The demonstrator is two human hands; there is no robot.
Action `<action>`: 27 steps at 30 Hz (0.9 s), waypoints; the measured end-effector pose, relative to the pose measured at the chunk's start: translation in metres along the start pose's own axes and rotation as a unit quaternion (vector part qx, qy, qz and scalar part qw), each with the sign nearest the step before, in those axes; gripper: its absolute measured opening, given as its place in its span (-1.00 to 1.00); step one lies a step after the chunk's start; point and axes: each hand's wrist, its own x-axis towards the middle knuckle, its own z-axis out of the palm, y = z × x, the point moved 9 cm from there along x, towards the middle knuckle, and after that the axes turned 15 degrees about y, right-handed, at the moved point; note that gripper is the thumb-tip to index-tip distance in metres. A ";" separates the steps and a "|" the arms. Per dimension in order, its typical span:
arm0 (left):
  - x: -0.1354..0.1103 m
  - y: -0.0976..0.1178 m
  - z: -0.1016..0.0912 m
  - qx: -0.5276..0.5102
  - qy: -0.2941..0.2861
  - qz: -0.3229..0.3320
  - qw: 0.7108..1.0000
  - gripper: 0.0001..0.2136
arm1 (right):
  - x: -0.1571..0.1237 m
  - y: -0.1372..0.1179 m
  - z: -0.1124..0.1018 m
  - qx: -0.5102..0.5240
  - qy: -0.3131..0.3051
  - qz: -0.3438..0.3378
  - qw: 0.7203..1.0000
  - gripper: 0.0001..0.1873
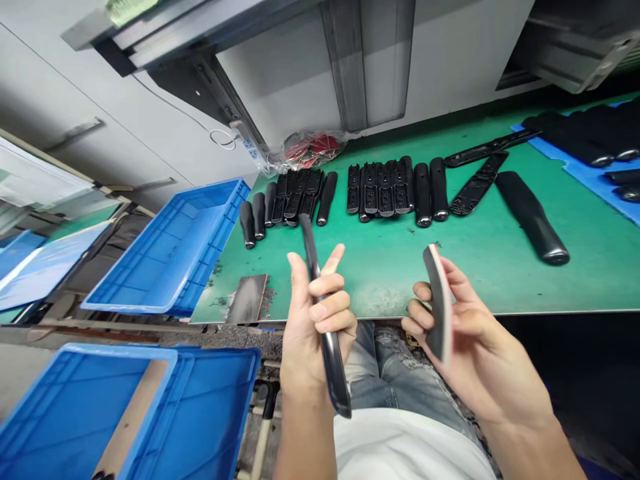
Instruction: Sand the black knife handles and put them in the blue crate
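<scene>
My left hand (320, 320) is closed around a slim black plastic handle shell (336, 373), held edge-on and tilted over the table's front edge. My right hand (470, 327) grips a thin, slightly bent sanding pad (439, 303) with a dark grey face and a red backing, apart from the shell. A second grey pad (249, 298) lies flat at the table's front left, with dark dust around it. Beyond my hands stand two rows of black handle shells, a left group (300, 193) and a middle group (385, 190), some with their ribbed insides showing.
On the right of the green table (380, 287) lie a single black shell (533, 217) and two crossed ones (479, 183). More black parts rest on a blue sheet (590, 177). Blue crates (170, 233) stand at the left. A plastic bag with red pieces (313, 148) sits at the back.
</scene>
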 end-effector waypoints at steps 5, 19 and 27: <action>0.002 -0.007 -0.001 0.032 -0.014 -0.023 0.999 -0.57 | -0.015 0.006 0.007 -0.011 -0.057 0.008 0.998 -0.36; 0.011 -0.021 -0.008 0.088 0.044 -0.066 0.993 -0.63 | -0.047 0.007 -0.004 -0.400 -0.188 -0.172 0.880 -0.41; 0.012 -0.024 -0.013 0.089 0.075 -0.068 0.991 -0.63 | -0.093 0.018 0.049 -0.511 -0.326 -0.528 0.595 -0.59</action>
